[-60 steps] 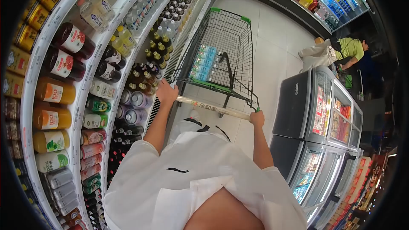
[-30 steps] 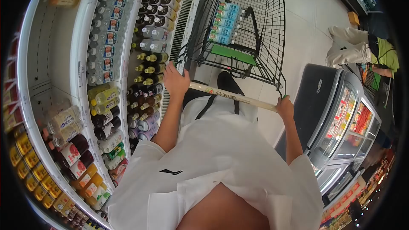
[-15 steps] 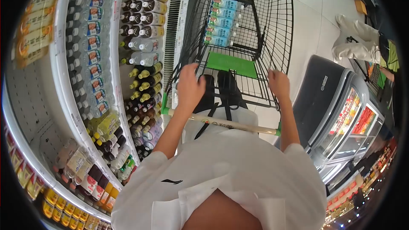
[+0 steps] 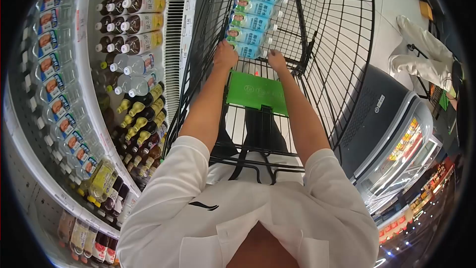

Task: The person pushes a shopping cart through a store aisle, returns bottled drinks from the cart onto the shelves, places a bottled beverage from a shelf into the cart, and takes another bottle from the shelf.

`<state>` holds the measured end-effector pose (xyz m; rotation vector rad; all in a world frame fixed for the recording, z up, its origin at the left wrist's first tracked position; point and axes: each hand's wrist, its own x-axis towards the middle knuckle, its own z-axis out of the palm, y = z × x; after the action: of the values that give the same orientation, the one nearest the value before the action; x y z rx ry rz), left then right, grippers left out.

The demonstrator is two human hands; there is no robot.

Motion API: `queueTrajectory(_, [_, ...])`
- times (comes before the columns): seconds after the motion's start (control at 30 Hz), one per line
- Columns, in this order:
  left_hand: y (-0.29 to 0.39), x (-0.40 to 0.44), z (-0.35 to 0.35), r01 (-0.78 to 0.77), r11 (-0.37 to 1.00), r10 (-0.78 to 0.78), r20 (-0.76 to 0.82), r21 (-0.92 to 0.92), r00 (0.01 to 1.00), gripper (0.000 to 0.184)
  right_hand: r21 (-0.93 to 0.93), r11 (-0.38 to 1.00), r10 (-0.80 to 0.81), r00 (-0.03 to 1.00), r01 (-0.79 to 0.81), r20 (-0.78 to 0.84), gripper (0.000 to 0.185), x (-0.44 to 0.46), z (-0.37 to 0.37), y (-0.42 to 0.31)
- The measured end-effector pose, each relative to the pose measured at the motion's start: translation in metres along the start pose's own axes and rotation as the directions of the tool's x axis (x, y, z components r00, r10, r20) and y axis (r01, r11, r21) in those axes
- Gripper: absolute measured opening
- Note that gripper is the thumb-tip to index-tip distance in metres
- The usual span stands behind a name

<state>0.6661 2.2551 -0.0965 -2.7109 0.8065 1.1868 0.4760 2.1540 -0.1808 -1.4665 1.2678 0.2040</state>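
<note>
Several coconut water bottles (image 4: 255,22) with light blue labels lie on their sides in a row in the black wire shopping cart (image 4: 342,49). My left hand (image 4: 226,55) is closed at the base end of the nearest bottle (image 4: 245,50). At that bottle's cap end is my right hand (image 4: 276,62), its fingers curled in; the fingertips of both hands are partly hidden. Just below my hands is the cart's green plastic panel (image 4: 256,91). Both forearms reach forward over the cart's near end.
On the left, shelves hold dark drink bottles (image 4: 145,20), clear water bottles (image 4: 52,67) and yellow-capped bottles (image 4: 141,114). A grey freezer cabinet (image 4: 369,111) stands to the right. Beyond it, a person in light trousers (image 4: 419,67) is beside another cart.
Both hands have moved forward from above the cart's near end to the bottles, coming closer together. My view has moved forward over the cart, and the handle is now hidden.
</note>
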Motion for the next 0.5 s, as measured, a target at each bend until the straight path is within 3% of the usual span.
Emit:
queueTrajectory(0.1, [-0.014, 0.017, 0.018, -0.013, 0.999, 0.010, -0.059, -0.035, 0.998, 0.065, 0.000, 0.999, 0.054, 0.998, -0.054, -0.029, 0.050, 0.030, 0.020, 0.027])
queueTrajectory(0.2, [-0.016, 0.021, 0.018, -0.011, 0.990, 0.015, 0.029, -0.143, 0.999, 0.078, 0.025, 0.997, 0.075, 0.997, -0.074, -0.030, 0.050, 0.039, 0.024, 0.038])
queueTrajectory(0.27, [-0.025, 0.034, 0.032, -0.042, 0.990, 0.039, -0.024, -0.138, 0.999, 0.081, 0.167, 0.980, 0.083, 0.985, -0.108, 0.153, 0.052, 0.031, 0.021, 0.027])
queueTrajectory(0.3, [-0.026, 0.033, 0.029, -0.048, 0.991, 0.046, -0.019, -0.129, 0.999, 0.081, 0.176, 0.978, 0.089, 0.985, -0.115, 0.148, 0.052, 0.028, 0.027, 0.032])
queueTrajectory(0.37, [-0.022, 0.030, 0.022, -0.049, 0.995, 0.056, 0.087, -0.083, 0.995, 0.098, 0.182, 0.983, -0.009, 0.994, -0.012, 0.111, 0.055, 0.029, 0.037, 0.038])
queueTrajectory(0.4, [-0.021, 0.028, 0.020, -0.056, 0.995, 0.062, 0.089, -0.078, 0.994, 0.098, 0.265, 0.961, 0.049, 0.990, -0.082, 0.129, 0.058, 0.029, 0.037, 0.038])
queueTrajectory(0.5, [-0.021, 0.019, 0.015, -0.031, 0.990, 0.043, 0.078, -0.139, 0.996, 0.098, 0.243, 0.962, 0.094, 0.986, -0.126, 0.138, 0.053, 0.030, 0.034, 0.037])
